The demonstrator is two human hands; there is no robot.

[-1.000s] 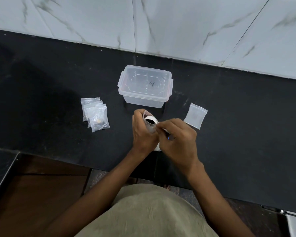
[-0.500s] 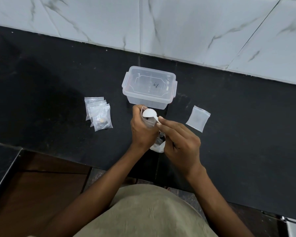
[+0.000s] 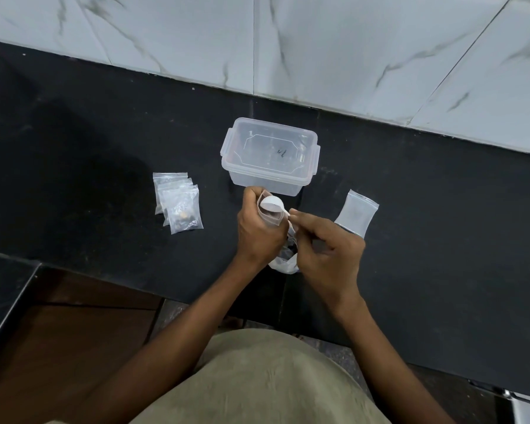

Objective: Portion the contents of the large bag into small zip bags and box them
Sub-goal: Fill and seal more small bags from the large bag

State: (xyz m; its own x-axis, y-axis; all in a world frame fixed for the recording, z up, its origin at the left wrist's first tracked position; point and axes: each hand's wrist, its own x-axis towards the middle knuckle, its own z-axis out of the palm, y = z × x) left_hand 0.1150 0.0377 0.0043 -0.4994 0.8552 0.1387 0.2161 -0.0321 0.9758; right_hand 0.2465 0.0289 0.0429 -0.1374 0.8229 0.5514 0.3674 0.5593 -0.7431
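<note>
My left hand (image 3: pixel 257 231) grips a small clear zip bag (image 3: pixel 271 218) held upright with its mouth open. My right hand (image 3: pixel 325 249) pinches the handle of a white plastic spoon (image 3: pixel 273 204), whose bowl is tipped over the bag's mouth. Below and between my hands lies the large white bag (image 3: pixel 283 264) with dark contents, mostly hidden. A clear plastic box (image 3: pixel 271 154) with its lid on stands just beyond my hands. Filled small bags (image 3: pixel 179 203) lie in a pile to the left. An empty zip bag (image 3: pixel 355 214) lies to the right.
Everything sits on a black stone counter (image 3: pixel 441 240) against a white marble-tiled wall (image 3: pixel 318 47). The counter's front edge runs close to my body, with a brown floor (image 3: pixel 74 332) below at the left.
The spoon, loaded with dark contents a second ago, has been turned over above the small bag's mouth. Both hands stay together in front of the box.
</note>
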